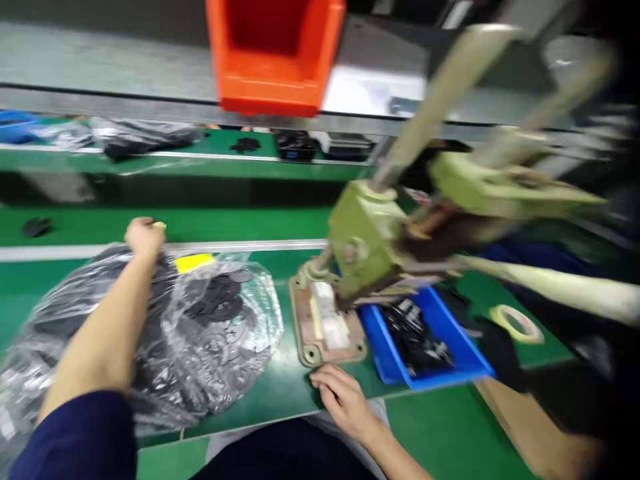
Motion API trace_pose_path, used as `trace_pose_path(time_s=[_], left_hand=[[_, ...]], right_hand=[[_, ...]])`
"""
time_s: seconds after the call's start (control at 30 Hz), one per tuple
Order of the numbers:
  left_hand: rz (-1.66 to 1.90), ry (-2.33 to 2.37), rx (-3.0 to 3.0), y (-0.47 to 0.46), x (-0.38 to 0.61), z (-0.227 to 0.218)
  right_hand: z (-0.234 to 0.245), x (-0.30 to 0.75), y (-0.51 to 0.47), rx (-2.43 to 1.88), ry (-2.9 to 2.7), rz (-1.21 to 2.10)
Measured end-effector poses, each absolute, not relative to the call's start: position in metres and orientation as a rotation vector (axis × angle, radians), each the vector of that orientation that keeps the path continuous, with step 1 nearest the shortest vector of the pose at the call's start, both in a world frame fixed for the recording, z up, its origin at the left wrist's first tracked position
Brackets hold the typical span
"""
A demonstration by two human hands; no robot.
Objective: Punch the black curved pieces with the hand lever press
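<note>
Crumpled, transparent bag [215,383] with flat dark parts [220,300] inside; blue bin [457,330] with black parts [417,333]. Left hand [144,237] curled, right hand [345,403] half-curled; grip contents indeterminable.

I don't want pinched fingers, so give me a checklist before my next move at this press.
Right hand off the white block: ok, it lies by the near edge of the base.
Left hand away from the press: ok, it's at the far side of the clear bag.
Left hand's grip: cannot tell, a yellow bit shows beside it.
Blue bin stocked: ok, dark pieces inside.
Workpiece on the white block: cannot tell, blurred.
</note>
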State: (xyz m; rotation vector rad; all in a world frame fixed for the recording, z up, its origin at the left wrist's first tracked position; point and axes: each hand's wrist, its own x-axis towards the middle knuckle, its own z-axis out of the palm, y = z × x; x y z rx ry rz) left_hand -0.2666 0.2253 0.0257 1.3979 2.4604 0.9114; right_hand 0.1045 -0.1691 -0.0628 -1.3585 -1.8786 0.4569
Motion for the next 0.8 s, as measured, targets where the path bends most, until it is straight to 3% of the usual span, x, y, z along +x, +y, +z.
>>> trace_pose_path(time_s=[0.27, 0.4, 0.6, 0.8], left_hand=[[1.196, 1.932, 1.359, 0.139, -0.205, 0.061], [1.335, 1.51, 1.185, 0.088, -0.164, 0.054], [1.157, 1.31, 1.169, 0.03, -0.107, 0.02], [0.956, 1.19, 1.306, -0.017, -0.067, 0.004]], right_hand=[[-0.003, 0.229, -0.173, -1.846, -1.653, 0.244], [0.005, 0.3, -0.146, -2.156, -1.57, 0.342], [-0.012, 0.312, -0.134, -2.188, -1.741, 0.556], [-0.012, 0.318, -0.14, -2.039, -1.705, 0.371]])
